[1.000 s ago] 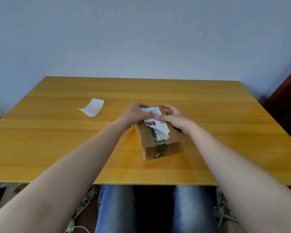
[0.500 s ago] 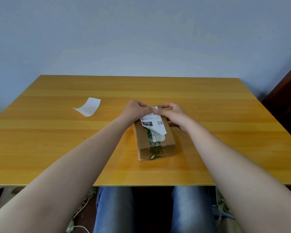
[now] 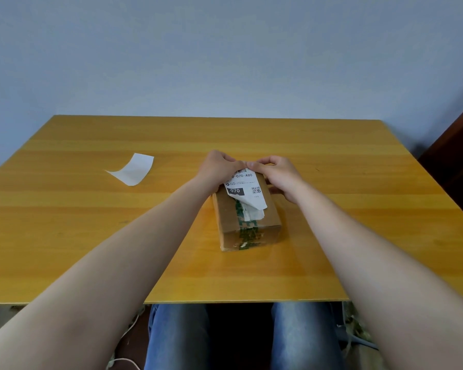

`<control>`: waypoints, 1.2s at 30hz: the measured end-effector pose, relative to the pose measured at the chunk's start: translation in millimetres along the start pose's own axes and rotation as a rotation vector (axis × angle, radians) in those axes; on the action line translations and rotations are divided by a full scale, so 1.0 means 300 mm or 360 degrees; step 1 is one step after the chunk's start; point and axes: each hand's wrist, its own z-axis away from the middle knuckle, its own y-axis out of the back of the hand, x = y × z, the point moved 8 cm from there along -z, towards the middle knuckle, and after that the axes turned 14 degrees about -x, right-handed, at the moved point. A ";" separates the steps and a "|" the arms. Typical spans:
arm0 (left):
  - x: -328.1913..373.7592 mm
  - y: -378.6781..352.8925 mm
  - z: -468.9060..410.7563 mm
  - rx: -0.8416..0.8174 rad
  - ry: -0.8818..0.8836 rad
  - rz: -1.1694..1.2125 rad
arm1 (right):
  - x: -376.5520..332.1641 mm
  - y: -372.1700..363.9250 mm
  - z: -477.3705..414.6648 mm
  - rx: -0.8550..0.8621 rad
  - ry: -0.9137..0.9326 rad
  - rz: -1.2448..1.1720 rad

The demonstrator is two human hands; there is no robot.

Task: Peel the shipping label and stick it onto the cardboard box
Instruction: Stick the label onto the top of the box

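Note:
A small brown cardboard box (image 3: 271, 222) with green printed tape lies lengthwise in the middle of the table. A white shipping label (image 3: 247, 188) with a barcode, "070" and a QR code lies on its top, its near end curling up off the cardboard. My left hand (image 3: 218, 166) and my right hand (image 3: 277, 173) meet at the label's far edge, fingertips pinching it there against the box's far end. The far end of the box is hidden behind both hands.
A curled white backing sheet (image 3: 134, 170) lies on the yellow wooden table (image 3: 91, 236) to the left. A dark wooden piece of furniture (image 3: 460, 156) stands at the right edge. My knees in jeans (image 3: 177, 337) show below the table's front edge.
Both hands have moved to the label's far edge and drawn together. The label now lies straighter along the box top, with more print showing.

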 end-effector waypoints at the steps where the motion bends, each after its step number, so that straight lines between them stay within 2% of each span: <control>1: 0.002 0.000 -0.010 0.0003 -0.0006 0.0000 | -0.003 0.007 -0.007 0.0026 -0.0001 0.0004; 8: 0.040 -0.007 -0.066 -0.0061 -0.0164 0.0096 | -0.023 0.051 -0.050 0.0155 0.0037 0.0016; 17: 0.039 -0.013 0.027 -0.0204 -0.0272 0.0019 | -0.014 0.016 -0.035 -0.0197 0.0181 0.0106; 36: 0.018 -0.041 0.184 -0.0183 -0.0395 -0.0114 | 0.012 -0.020 0.071 -0.0298 0.0216 0.0185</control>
